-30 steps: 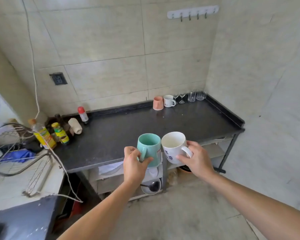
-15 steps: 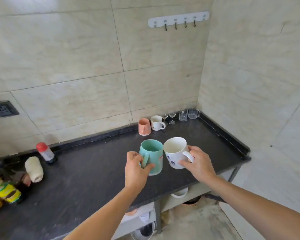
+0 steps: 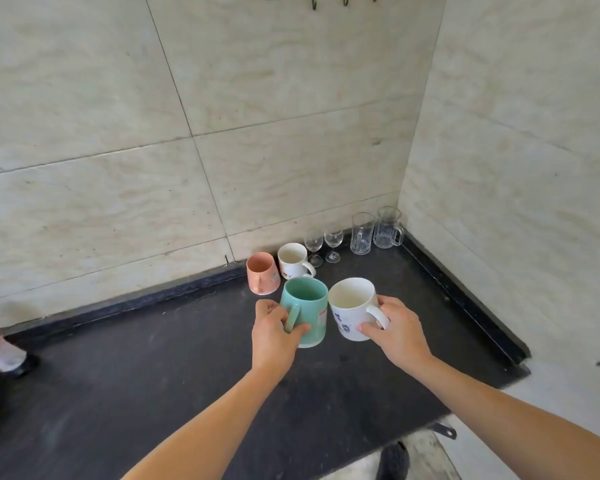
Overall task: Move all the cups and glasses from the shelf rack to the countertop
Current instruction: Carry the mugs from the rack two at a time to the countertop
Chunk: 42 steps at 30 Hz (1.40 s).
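I see my left hand (image 3: 274, 337) gripping the green mug (image 3: 307, 308) by its handle, my right hand (image 3: 397, 332) the white mug (image 3: 350, 306), fingers closed; both hover over bare desk (image 3: 153, 393) before the back-corner cups, nearer than before.

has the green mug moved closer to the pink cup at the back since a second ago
Yes. The green mug has moved toward the back wall, now just short of the pink cup.

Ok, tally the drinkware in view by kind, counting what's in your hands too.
Ceramic mugs: 4 (green mug, white mug, pink mug, small white mug)
Stemmed glasses: 2
Handled glass mugs: 2
Total: 8
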Motion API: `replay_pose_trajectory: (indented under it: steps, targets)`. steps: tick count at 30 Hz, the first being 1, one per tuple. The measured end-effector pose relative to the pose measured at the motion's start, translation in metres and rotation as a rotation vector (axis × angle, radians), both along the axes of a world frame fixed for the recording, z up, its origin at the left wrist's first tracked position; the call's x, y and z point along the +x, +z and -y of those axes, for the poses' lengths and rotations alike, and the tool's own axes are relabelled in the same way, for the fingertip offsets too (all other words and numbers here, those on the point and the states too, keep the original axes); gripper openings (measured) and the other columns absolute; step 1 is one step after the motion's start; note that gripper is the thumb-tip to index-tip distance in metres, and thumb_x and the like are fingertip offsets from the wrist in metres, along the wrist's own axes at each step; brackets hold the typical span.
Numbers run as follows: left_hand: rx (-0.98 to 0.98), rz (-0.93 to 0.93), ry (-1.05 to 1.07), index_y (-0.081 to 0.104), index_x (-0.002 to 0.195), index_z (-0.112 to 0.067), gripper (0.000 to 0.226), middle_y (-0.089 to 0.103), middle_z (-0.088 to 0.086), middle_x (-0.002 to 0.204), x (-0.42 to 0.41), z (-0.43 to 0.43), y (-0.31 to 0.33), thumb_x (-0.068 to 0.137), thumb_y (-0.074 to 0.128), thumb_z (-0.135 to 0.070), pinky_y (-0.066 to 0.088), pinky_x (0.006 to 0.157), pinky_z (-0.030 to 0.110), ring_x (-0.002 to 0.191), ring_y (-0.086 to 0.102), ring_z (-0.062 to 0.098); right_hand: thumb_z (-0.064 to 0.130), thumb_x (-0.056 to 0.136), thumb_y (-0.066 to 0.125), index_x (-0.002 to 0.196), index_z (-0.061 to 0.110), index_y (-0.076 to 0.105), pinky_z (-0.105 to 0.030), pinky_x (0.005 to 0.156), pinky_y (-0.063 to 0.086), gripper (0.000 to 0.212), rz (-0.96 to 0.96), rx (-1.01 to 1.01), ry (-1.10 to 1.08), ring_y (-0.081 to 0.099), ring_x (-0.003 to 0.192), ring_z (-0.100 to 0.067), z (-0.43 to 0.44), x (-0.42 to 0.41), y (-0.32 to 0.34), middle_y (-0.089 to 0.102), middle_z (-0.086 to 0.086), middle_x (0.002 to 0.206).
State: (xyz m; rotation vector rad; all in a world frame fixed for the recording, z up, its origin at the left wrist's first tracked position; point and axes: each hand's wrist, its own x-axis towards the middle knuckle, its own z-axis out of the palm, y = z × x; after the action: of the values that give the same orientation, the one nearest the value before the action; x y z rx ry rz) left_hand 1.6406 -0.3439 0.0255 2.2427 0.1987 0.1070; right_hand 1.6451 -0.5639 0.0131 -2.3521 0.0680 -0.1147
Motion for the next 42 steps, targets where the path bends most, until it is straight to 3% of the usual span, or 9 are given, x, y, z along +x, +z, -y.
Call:
replay_pose_trajectory:
  steps: [7, 11, 16, 21, 29, 33, 38, 42]
  targets:
    - [-0.01, -0.102, 0.033, 0.056, 0.081, -0.005, 0.028, 0.042, -0.001, 0.101, 0.108, 0.083, -0.038, 0.072, 0.079, -0.019, 0.034, 0.071, 0.016, 0.078, 0.047, 0.012, 0.028, 0.075, 0.075, 0.114, 0.015, 0.062, -0.031, 0.083, 0.05, 0.043, -0.113, -0.008, -0.017, 0.059, 0.097, -0.017, 0.086, 0.121, -0.043, 0.06, -0.001, 0.121]
    - [-0.017, -0.164, 0.036, 0.05, 0.071, -0.011, 0.031, 0.042, 0.0, 0.102, 0.164, 0.135, -0.07, 0.072, 0.08, -0.02, 0.034, 0.07, 0.015, 0.075, 0.047, 0.012, 0.029, 0.075, 0.073, 0.11, 0.012, 0.064, -0.026, 0.073, 0.044, 0.04, -0.168, -0.033, -0.065, 0.06, 0.093, -0.018, 0.135, 0.183, -0.075, 0.061, -0.003, 0.12]
    - [-0.026, -0.206, 0.032, 0.041, 0.059, -0.014, 0.043, 0.041, 0.0, 0.102, 0.217, 0.189, -0.112, 0.068, 0.082, -0.021, 0.032, 0.069, 0.012, 0.078, 0.049, 0.014, 0.026, 0.074, 0.073, 0.107, 0.007, 0.065, -0.031, 0.075, 0.043, 0.038, -0.23, -0.029, -0.148, 0.059, 0.095, -0.025, 0.175, 0.23, -0.113, 0.058, -0.007, 0.122]
    - [-0.029, -0.198, 0.029, 0.048, 0.059, -0.005, 0.038, 0.041, 0.001, 0.102, 0.247, 0.218, -0.143, 0.067, 0.082, -0.021, 0.034, 0.072, 0.015, 0.081, 0.048, 0.014, 0.023, 0.075, 0.075, 0.102, 0.003, 0.067, -0.039, 0.086, 0.048, 0.034, -0.197, 0.006, -0.169, 0.058, 0.104, -0.028, 0.192, 0.252, -0.138, 0.056, -0.009, 0.127]
    - [0.009, -0.15, 0.047, 0.056, 0.066, -0.001, 0.034, 0.041, 0.004, 0.11, 0.263, 0.232, -0.166, 0.07, 0.08, -0.024, 0.036, 0.076, 0.015, 0.085, 0.05, 0.016, 0.025, 0.075, 0.075, 0.088, 0.004, 0.067, -0.041, 0.083, 0.052, 0.026, -0.159, -0.006, -0.151, 0.061, 0.101, -0.025, 0.193, 0.271, -0.158, 0.056, -0.005, 0.131]
    - [0.019, -0.163, 0.05, 0.058, 0.068, 0.0, 0.032, 0.042, 0.005, 0.116, 0.259, 0.237, -0.176, 0.073, 0.078, -0.024, 0.048, 0.083, 0.032, 0.093, 0.054, 0.022, 0.031, 0.077, 0.075, 0.084, 0.008, 0.067, -0.032, 0.065, 0.046, 0.025, -0.171, -0.066, -0.12, 0.062, 0.079, -0.025, 0.2, 0.272, -0.162, 0.068, -0.005, 0.103]
    - [0.026, -0.224, 0.029, 0.056, 0.073, -0.003, 0.032, 0.044, 0.004, 0.115, 0.249, 0.24, -0.183, 0.076, 0.075, -0.029, 0.049, 0.08, 0.035, 0.092, 0.055, 0.023, 0.033, 0.083, 0.068, 0.077, 0.016, 0.058, -0.024, 0.05, 0.033, 0.021, -0.231, -0.102, -0.132, 0.054, 0.062, -0.019, 0.211, 0.262, -0.163, 0.062, 0.0, 0.073]
    - [0.065, -0.277, -0.041, 0.056, 0.086, -0.009, 0.034, 0.043, 0.0, 0.11, 0.231, 0.234, -0.176, 0.076, 0.074, -0.036, 0.05, 0.076, 0.035, 0.091, 0.052, 0.02, 0.029, 0.083, 0.068, 0.101, 0.018, 0.055, -0.027, 0.059, 0.036, 0.025, -0.209, -0.142, -0.088, 0.056, 0.076, -0.022, 0.213, 0.252, -0.153, 0.062, -0.001, 0.093]
